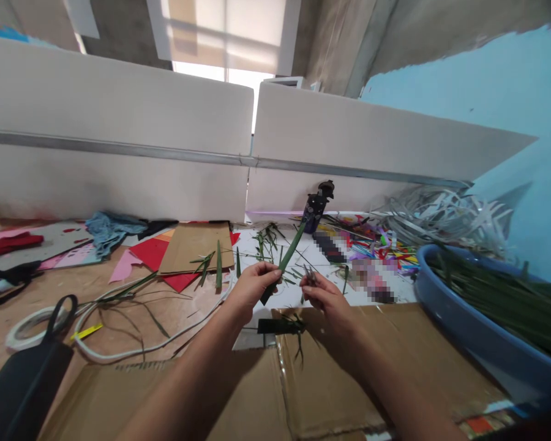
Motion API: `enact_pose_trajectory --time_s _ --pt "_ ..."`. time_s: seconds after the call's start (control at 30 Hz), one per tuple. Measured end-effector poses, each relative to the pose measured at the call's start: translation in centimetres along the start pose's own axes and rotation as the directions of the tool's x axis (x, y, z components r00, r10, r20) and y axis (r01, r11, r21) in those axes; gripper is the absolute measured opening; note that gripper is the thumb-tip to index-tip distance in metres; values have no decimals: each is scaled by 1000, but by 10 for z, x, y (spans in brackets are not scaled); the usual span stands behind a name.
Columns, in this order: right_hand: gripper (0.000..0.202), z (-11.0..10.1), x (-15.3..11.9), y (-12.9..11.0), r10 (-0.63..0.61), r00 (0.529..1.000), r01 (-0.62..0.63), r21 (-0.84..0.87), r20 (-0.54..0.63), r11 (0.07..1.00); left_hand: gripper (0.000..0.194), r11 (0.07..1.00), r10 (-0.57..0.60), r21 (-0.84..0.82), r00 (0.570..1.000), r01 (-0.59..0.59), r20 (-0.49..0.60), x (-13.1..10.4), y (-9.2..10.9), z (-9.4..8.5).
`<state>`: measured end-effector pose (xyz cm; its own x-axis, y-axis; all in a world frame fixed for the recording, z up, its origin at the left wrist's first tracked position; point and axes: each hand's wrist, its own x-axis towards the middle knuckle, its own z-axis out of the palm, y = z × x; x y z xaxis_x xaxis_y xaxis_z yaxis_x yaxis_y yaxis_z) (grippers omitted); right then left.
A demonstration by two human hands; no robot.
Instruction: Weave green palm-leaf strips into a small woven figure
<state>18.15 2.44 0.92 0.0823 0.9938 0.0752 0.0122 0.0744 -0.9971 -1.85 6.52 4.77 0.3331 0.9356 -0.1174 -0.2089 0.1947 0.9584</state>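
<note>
Green leaf strip (292,248) slants upward from the left hand (257,286), pinched near its lower end. Right hand (329,298) pinches a small greyish item (310,277), too blurred to identify.

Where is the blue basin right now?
In the head view, the blue basin stands at the right edge, holding green leaves, beside the brown cardboard and in front of the pile of pale strips.

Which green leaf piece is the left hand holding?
The long strip, slanting up from the left hand toward the dark bottle; the scattered pieces around it lie loose.
</note>
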Motion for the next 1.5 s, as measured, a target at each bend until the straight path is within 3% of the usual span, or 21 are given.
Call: enact_pose_trajectory --time_s 0.1,0.23,0.4,0.57,0.97,1.17,1.3,1.5 --pt "23 -2 -3 0 19 999 -17 54 -28 998 15 996 -2 93 1000 2 -2 -2 -6 8" --pt "23 -2 -5 -6 1 999 3 92 -38 996 14 971 24 234 997 -42 79 -8 -13 20" --pt "25 -4 -5 -7 -2 998 17 220 -69 975 24 958 -22 285 988 -22 152 -17 -16 29" --pt "25 -9 -6 -10 -40 995 60 216 -97 974 32 939 -18 341 982 -48 191 -21 -12 30" --pt "27 -5 -5 -7 -79 997 80 186 -12 979 29 927 82 358 991 -114 103 -18 -15 28" --pt "32 -10 -13 -10 -42 997 44 -28 67 999 32 966 91 248 994 -75 -55 -12 -10 23" --pt "34 -11 -15 -9 -48 992 59 -101 115 993 34 972 108 215 991 -90 -73 -13 -10 24" --pt "32 -10 -10 -5 -25 990 35 -68 140 997 29 944 157 299 987 -137 -43 -15 -13 25"
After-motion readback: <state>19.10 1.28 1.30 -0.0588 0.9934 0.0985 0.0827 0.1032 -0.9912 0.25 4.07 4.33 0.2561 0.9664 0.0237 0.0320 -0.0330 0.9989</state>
